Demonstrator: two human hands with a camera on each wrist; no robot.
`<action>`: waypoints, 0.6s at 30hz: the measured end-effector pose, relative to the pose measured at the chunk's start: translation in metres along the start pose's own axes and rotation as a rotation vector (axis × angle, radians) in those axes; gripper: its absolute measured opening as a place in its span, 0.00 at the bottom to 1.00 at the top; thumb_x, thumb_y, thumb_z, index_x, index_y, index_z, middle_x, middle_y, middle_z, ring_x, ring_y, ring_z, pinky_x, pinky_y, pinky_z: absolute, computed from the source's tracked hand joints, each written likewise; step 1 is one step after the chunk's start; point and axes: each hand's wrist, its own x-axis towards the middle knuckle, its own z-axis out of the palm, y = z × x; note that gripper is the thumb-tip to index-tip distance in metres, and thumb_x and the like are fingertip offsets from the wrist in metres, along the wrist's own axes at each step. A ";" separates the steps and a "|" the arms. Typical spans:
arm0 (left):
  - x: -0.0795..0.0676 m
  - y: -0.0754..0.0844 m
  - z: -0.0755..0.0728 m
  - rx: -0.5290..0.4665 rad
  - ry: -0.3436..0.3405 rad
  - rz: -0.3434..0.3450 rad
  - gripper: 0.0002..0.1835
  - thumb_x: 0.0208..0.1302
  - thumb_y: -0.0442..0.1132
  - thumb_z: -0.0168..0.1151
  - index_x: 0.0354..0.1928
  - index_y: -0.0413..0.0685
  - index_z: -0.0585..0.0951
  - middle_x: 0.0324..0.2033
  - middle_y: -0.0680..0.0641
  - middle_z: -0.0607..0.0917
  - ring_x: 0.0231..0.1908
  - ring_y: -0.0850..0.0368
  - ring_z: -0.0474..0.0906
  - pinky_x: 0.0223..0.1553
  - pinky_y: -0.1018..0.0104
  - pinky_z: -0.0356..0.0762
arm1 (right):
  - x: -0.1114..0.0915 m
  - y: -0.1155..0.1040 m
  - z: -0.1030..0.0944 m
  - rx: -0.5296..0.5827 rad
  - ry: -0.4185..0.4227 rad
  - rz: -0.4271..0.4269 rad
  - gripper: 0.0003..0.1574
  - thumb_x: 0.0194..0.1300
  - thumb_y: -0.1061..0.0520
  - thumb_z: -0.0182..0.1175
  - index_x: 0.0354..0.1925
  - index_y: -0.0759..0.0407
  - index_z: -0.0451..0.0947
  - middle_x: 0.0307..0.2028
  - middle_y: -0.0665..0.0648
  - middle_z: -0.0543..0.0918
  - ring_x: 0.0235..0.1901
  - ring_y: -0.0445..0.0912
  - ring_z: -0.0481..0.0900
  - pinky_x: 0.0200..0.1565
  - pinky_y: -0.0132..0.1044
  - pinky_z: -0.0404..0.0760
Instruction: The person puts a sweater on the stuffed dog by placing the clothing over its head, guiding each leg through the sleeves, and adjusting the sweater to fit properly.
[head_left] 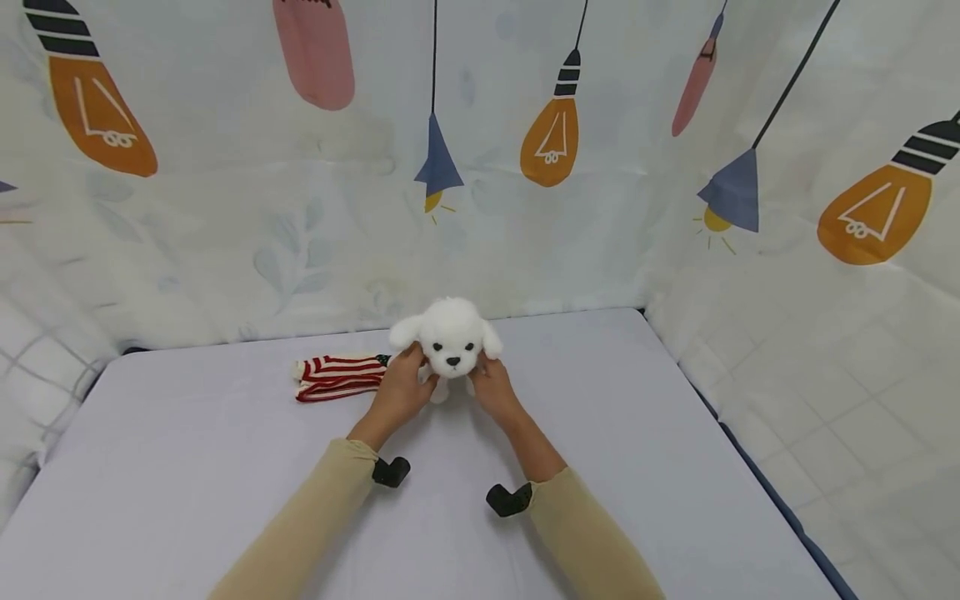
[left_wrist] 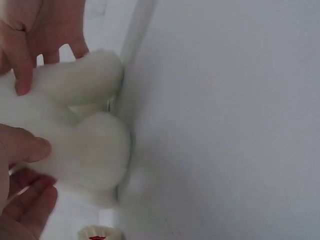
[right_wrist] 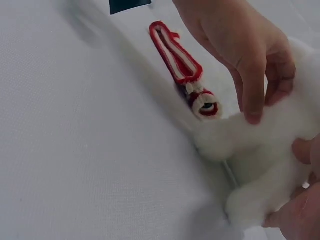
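Observation:
A white plush dog (head_left: 452,333) with floppy ears and dark eyes and nose stands upright on the table, facing me. My left hand (head_left: 405,387) holds its side at the left, thumb in front. On the other side my right hand (head_left: 493,390) grips the body below the ear. Close up in the left wrist view, the plush dog's legs (left_wrist: 102,150) touch the table, with thumb and fingers on both flanks. Beside the left hand lies a folded red-and-white striped knitted garment (head_left: 341,379), its right end partly hidden by the hand and the dog.
A white cloth covers the table (head_left: 600,433). Behind it and at the sides hang pale curtains (head_left: 345,233) printed with bulbs and lamps. Each sleeve cuff carries a black wrist camera mount (head_left: 392,472).

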 end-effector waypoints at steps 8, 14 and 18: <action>0.002 -0.004 0.001 -0.058 -0.069 -0.092 0.17 0.58 0.33 0.66 0.48 0.38 0.72 0.42 0.39 0.78 0.43 0.46 0.78 0.46 0.54 0.80 | -0.003 -0.003 0.004 -0.058 0.060 0.043 0.37 0.74 0.43 0.47 0.75 0.50 0.52 0.74 0.58 0.55 0.74 0.55 0.52 0.72 0.54 0.52; 0.000 -0.004 -0.002 -0.081 -0.108 -0.125 0.17 0.60 0.34 0.65 0.49 0.39 0.72 0.44 0.39 0.78 0.47 0.46 0.78 0.50 0.55 0.80 | -0.015 -0.009 0.004 -0.062 0.151 0.071 0.34 0.72 0.45 0.49 0.71 0.53 0.60 0.70 0.59 0.65 0.72 0.56 0.60 0.70 0.56 0.59; -0.002 -0.004 -0.006 -0.087 -0.120 -0.130 0.17 0.61 0.35 0.64 0.49 0.39 0.73 0.46 0.39 0.78 0.48 0.46 0.77 0.51 0.55 0.79 | -0.024 -0.010 0.004 -0.042 0.262 0.017 0.25 0.71 0.52 0.52 0.63 0.56 0.69 0.62 0.58 0.74 0.63 0.53 0.70 0.63 0.55 0.69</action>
